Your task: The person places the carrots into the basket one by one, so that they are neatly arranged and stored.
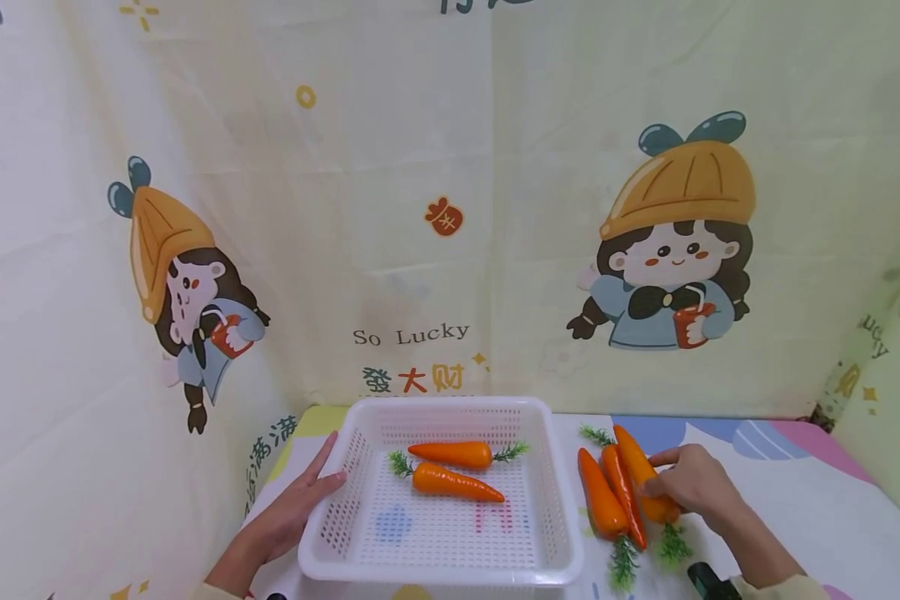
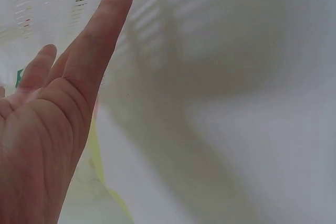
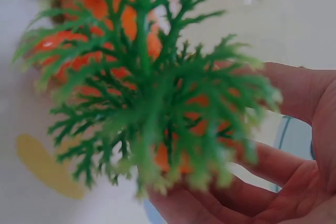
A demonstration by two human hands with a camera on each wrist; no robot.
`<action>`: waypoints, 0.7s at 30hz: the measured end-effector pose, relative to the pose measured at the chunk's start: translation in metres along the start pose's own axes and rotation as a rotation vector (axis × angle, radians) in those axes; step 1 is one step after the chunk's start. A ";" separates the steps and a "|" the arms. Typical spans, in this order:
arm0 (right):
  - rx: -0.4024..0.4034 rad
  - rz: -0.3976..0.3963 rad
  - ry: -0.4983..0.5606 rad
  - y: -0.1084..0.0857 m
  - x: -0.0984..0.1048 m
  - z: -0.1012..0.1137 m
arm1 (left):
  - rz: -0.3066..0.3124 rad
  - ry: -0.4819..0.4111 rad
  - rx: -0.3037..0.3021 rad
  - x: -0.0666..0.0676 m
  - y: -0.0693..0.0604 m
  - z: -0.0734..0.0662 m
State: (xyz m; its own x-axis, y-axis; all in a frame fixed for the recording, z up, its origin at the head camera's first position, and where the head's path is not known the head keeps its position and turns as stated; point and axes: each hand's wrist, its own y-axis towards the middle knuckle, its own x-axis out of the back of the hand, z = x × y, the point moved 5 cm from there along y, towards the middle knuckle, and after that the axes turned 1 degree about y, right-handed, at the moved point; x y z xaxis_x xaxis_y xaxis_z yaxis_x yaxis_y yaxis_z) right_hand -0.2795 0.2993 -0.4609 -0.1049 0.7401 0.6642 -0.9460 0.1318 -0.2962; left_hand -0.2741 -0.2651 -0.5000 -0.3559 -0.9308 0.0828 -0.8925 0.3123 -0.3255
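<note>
A white plastic basket [image 1: 438,572] with perforated walls stands in front of me, and two orange toy carrots with green tops lie in it, an upper carrot [image 1: 453,454] and a lower carrot [image 1: 457,483]. My left hand [image 1: 294,510] rests against the basket's left side with fingers straight. To the right of the basket lie a left carrot [image 1: 602,496] and a middle carrot [image 1: 624,492], side by side. My right hand [image 1: 693,483] grips the rightmost carrot [image 1: 636,462] around its thick end. In the right wrist view its leafy green top [image 3: 163,103] covers much of the fingers.
The table [image 1: 757,500] has a white cover with coloured patches. Behind it hangs a cream cloth [image 1: 525,250] printed with cartoon figures, which also runs along the left side. A black object [image 1: 708,581] sits at my right wrist.
</note>
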 end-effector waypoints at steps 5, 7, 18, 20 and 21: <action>0.029 0.001 0.033 -0.003 0.002 0.013 | -0.009 0.002 0.009 0.001 0.000 0.000; 0.029 0.009 0.042 -0.004 0.002 0.017 | -0.008 0.002 0.013 0.000 -0.001 0.000; 0.089 0.049 0.069 -0.011 0.003 0.049 | -0.006 0.010 0.005 0.000 0.001 -0.003; 0.098 0.052 0.074 -0.013 0.002 0.054 | -0.009 0.009 0.009 0.000 0.000 -0.002; 0.102 0.055 0.074 -0.014 0.001 0.056 | -0.010 0.009 0.010 -0.001 0.000 -0.001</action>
State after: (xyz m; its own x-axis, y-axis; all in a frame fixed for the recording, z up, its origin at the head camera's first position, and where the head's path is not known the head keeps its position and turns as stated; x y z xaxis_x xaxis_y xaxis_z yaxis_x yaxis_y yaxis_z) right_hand -0.2832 0.2615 -0.4179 -0.1381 0.7916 0.5952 -0.9662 0.0244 -0.2566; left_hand -0.2738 -0.2646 -0.4991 -0.3497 -0.9321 0.0942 -0.8931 0.3013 -0.3341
